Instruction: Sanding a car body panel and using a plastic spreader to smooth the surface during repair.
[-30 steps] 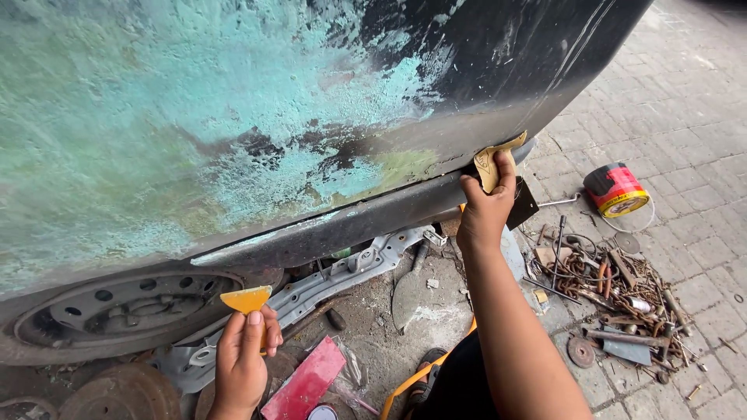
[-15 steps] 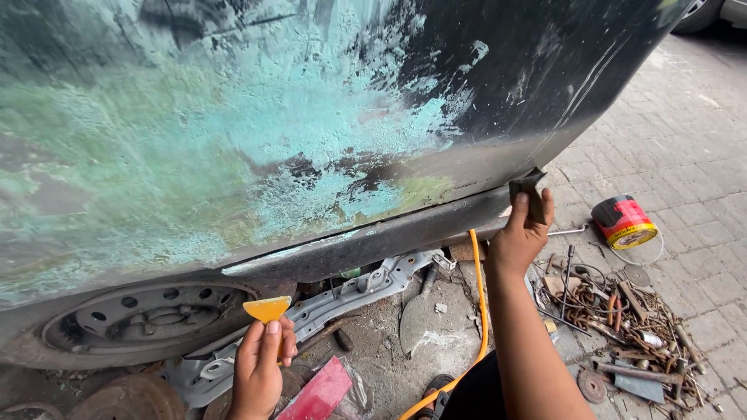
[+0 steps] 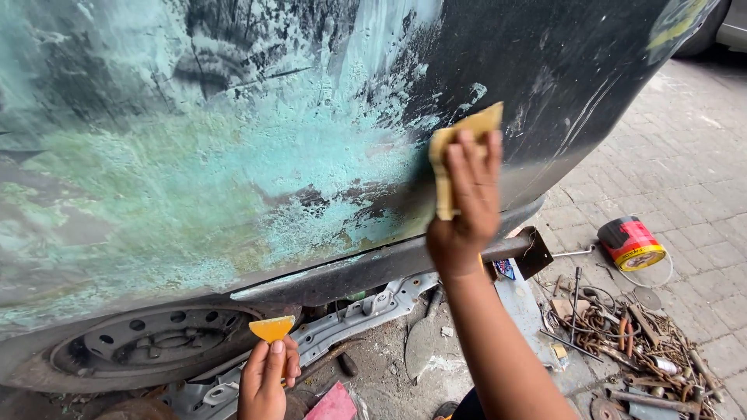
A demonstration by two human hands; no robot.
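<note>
My right hand point(image 3: 465, 204) presses a folded tan sheet of sandpaper point(image 3: 459, 148) flat against the dark car body panel point(image 3: 233, 155), at the edge of a wide patch of pale green filler. Low at the left, my left hand point(image 3: 267, 377) holds a small yellow plastic spreader point(image 3: 271, 327) upright by its lower edge, just below the panel's sill point(image 3: 366, 272).
A bare steel wheel rim point(image 3: 148, 342) lies under the panel at the left. A red and yellow can point(image 3: 632, 243) lies on its side on the brick paving at the right, near a heap of rusty metal scraps and tools point(image 3: 622, 342). A pink flat piece point(image 3: 336, 404) sits by my left hand.
My right hand has risen from the sill's end up onto the panel, with the sandpaper now flat on the surface. My left hand with the spreader has stayed low.
</note>
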